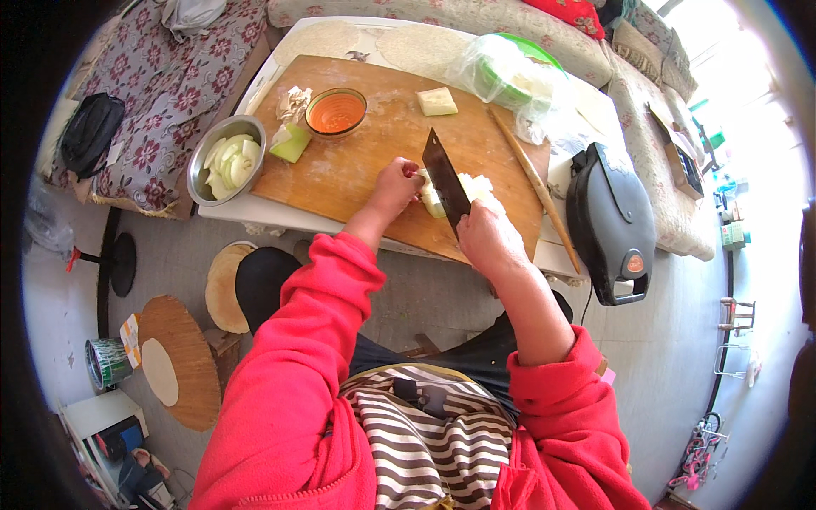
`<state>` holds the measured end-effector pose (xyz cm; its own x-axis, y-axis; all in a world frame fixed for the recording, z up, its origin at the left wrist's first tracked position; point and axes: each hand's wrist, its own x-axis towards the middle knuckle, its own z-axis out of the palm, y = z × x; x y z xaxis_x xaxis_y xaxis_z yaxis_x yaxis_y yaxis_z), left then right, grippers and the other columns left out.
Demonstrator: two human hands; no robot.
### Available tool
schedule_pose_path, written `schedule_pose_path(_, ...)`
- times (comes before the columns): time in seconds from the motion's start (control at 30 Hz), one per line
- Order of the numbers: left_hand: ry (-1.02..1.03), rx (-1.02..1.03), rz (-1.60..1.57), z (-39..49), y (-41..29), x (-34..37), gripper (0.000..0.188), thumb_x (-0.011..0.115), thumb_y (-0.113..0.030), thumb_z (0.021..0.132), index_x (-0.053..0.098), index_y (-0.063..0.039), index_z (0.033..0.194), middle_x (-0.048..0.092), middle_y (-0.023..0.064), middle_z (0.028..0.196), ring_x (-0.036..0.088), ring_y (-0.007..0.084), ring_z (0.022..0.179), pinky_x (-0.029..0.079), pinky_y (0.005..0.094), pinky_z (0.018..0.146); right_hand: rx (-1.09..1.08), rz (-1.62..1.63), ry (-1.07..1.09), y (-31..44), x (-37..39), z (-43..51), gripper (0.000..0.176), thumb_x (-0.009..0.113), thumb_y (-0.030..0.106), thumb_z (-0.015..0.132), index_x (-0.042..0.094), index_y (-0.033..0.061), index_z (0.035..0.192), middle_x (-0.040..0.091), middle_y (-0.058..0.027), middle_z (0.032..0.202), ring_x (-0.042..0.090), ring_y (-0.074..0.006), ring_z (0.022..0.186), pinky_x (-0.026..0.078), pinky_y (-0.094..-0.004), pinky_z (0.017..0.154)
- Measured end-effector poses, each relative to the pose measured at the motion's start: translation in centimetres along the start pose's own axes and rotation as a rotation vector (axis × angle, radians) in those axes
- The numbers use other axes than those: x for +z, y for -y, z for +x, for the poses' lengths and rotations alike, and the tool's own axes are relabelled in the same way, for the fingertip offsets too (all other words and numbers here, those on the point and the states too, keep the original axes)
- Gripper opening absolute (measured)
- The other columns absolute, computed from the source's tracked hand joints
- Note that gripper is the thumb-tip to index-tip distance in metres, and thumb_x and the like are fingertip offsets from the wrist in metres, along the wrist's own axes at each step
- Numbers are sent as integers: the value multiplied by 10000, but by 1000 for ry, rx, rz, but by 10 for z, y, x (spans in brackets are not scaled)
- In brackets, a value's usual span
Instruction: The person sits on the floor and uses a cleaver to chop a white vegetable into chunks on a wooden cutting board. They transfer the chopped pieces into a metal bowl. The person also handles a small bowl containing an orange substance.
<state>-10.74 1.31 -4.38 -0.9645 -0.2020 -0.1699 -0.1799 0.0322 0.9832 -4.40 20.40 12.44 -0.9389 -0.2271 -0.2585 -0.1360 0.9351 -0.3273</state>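
Observation:
My right hand [489,237] grips a dark kitchen cleaver [445,178] at its handle end, the broad blade slanting away from me to the upper left. Under and beside the blade lie pale cut vegetable pieces [477,187] on a large wooden board [376,156]. The curled fingertips of my left hand [396,186] are at the left edge of these pieces; whether they pinch one is unclear. Farther up the board sits a pale vegetable block [437,101]. Left of it are an amber glass bowl [336,111], a green-skinned chunk [290,143] and whitish scraps [294,104].
A steel bowl [199,167] with pale slices stands at the table's left corner. Along the right lie a wooden rolling pin [534,182] and a dark electric griddle [609,217]. Behind are a green basin [539,48] with plastic film and thin flatbreads [417,48].

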Motion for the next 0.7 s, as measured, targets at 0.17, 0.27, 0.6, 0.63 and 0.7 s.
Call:
schedule_pose_path(0.17, 42, 2, -13, -6, -6, 3, 279, 693, -82, 951, 591, 66, 1164, 682, 120, 968, 679, 171, 749, 559, 311, 622, 23, -5, 34, -13, 7, 1, 320, 516, 247, 997, 649, -25, 1100, 717, -283, 1062, 689, -453, 1037, 535, -533, 909)
schedule_pose_path(0.27, 26, 13, 0, -7, -3, 0, 252, 688, -81, 959, 592, 63, 1142, 681, 120, 968, 679, 171, 750, 557, 312, 632, 35, -18, 61, -7, 6, -2, 320, 521, 250, 995, 634, -25, 1111, 715, -289, 1056, 689, -453, 1035, 533, -536, 909)
schedule_pose_path(0.6, 3, 13, 112, -11, -16, -1, 227, 701, -88, 934, 604, 57, 1078, 690, 132, 931, 690, 200, 744, 561, 346, 676, -87, -5, -37, -25, 24, 16, 294, 547, 240, 975, 662, -18, 1051, 719, -291, 1015, 707, -454, 968, 555, -535, 861)
schedule_pose_path(0.63, 6, 9, 113, -10, -15, -2, 226, 698, -86, 935, 602, 58, 1080, 690, 134, 932, 690, 201, 749, 561, 348, 677, -93, 2, -40, -25, 26, 18, 292, 547, 238, 971, 669, -17, 1041, 720, -291, 1013, 709, -452, 963, 558, -533, 859)
schedule_pose_path(0.7, 7, 2, 103, -9, -12, -3, 223, 692, -80, 935, 600, 58, 1085, 689, 136, 935, 690, 204, 764, 561, 349, 679, -82, 44, -16, -24, 28, 23, 296, 539, 240, 972, 678, -15, 1026, 721, -294, 1013, 712, -450, 963, 560, -530, 865)
